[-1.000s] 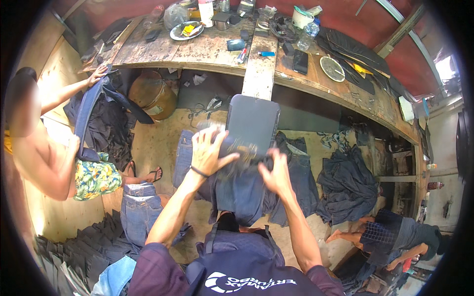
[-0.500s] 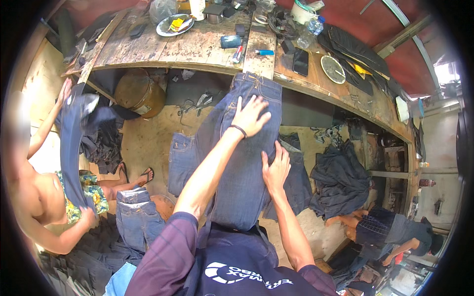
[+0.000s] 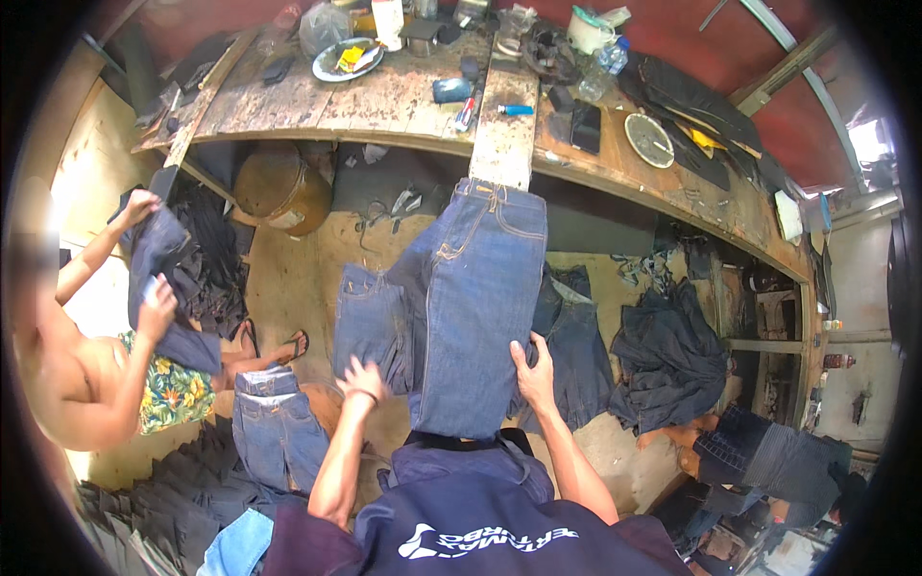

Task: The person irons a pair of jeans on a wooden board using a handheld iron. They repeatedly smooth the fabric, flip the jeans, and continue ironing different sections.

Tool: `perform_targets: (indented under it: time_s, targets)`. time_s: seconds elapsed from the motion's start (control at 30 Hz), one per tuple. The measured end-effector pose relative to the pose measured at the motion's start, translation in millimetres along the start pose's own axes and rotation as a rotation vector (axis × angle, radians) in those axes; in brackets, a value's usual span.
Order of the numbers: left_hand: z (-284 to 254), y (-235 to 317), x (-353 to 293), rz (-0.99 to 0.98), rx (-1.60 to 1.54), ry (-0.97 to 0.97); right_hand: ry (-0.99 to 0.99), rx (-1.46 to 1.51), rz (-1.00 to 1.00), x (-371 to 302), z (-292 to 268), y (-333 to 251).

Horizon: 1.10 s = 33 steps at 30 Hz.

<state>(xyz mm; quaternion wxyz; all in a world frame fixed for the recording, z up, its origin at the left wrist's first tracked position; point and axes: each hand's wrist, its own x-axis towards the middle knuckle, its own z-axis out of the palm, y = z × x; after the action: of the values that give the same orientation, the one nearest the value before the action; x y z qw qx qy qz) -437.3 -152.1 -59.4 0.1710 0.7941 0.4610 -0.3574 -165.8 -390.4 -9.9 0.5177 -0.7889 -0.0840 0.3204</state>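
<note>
Centre: left hand point(image 3: 363, 382), fingers spread, empty, is off the jeans point(image 3: 483, 317), baring their front | right hand point(image 3: 534, 372), fingers parted, touches right edge

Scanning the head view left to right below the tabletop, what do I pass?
Floral shorts, small blue jeans stack, left hand, large blue jeans, right hand at their right edge, dark garment heap, striped shirt.

Garment workshop: stained wooden workbench point(image 3: 264, 110), denim heap point(image 3: 667, 360) on plywood floor point(image 3: 312, 259).
</note>
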Motion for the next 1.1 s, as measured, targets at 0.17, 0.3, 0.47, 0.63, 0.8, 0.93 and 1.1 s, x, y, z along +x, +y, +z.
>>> perform_targets:
  time_s: [0.17,0.3,0.47,0.63,0.8,0.93,1.1]
  targets:
    - [-155,115,61,0.841,-0.560,0.801,0.318,-0.321,-0.207,9,6,-24]
    - [-201,236,62,1.154,-0.169,1.081,0.344,-0.418,-0.222,17,23,-29]
    - [-254,271,67,0.769,0.450,0.214,0.477,-0.381,-0.242,23,34,-17]
    - [-282,251,19,0.760,0.664,-0.238,0.504,-0.389,-0.218,22,32,-12]
    - [-258,254,5,0.644,0.956,0.202,0.382,-0.424,-0.053,17,23,-35]
    - [-225,267,54,0.818,0.303,0.721,0.359,-0.472,-0.120,36,18,-61]
    - [-189,238,88,1.069,-0.256,0.911,0.453,-0.636,-0.280,80,30,-68]
